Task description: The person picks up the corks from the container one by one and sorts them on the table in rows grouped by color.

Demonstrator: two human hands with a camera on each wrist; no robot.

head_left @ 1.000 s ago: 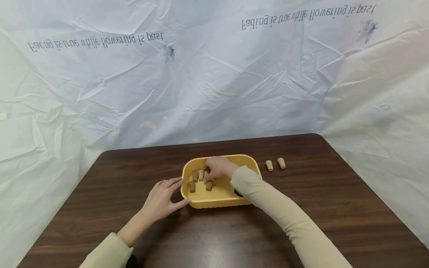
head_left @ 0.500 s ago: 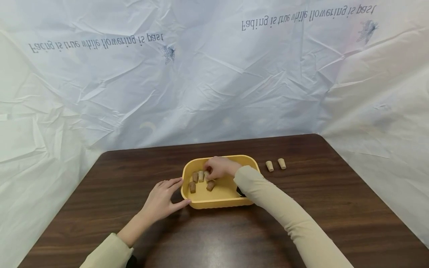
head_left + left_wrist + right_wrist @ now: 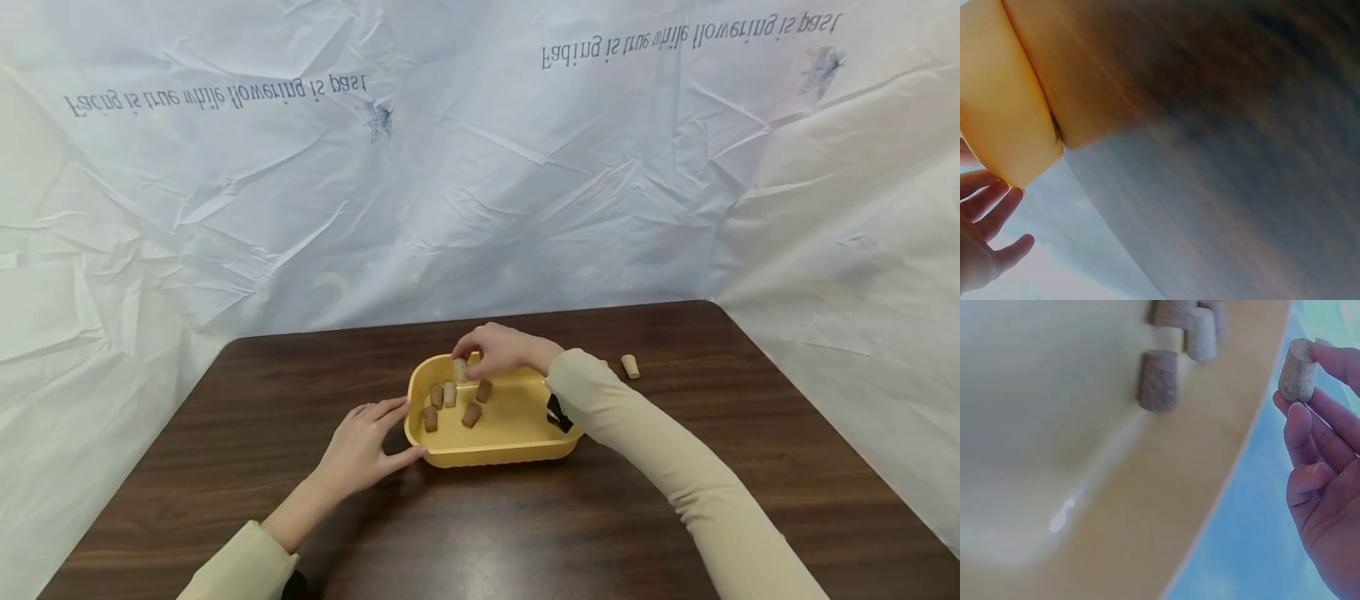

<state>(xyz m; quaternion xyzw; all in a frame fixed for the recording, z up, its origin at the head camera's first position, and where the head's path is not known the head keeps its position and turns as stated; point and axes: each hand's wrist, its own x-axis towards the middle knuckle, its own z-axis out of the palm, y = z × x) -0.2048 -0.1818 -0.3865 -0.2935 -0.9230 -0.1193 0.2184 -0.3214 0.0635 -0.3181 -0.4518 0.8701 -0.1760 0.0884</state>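
Between thumb and fingers, my right hand pinches a light cork stopper, held over the far left part of the yellow tray. My left hand rests against the tray's left end, its fingers and thumb spread along the wall. Inside the tray lie one light cork and several brown corks, among them a brown cork near the middle and another brown cork just beyond it. In the right wrist view, a brown cork lies by the tray's wall.
The tray stands on a dark wooden table. Right of it lies a light cork; a second one is mostly hidden by the right sleeve. White sheeting with printed writing hangs behind the table.
My right hand has lifted the light cork from the tray floor, moving up and away. The brown cork near the middle has turned and shifted slightly right. My left hand stays put.
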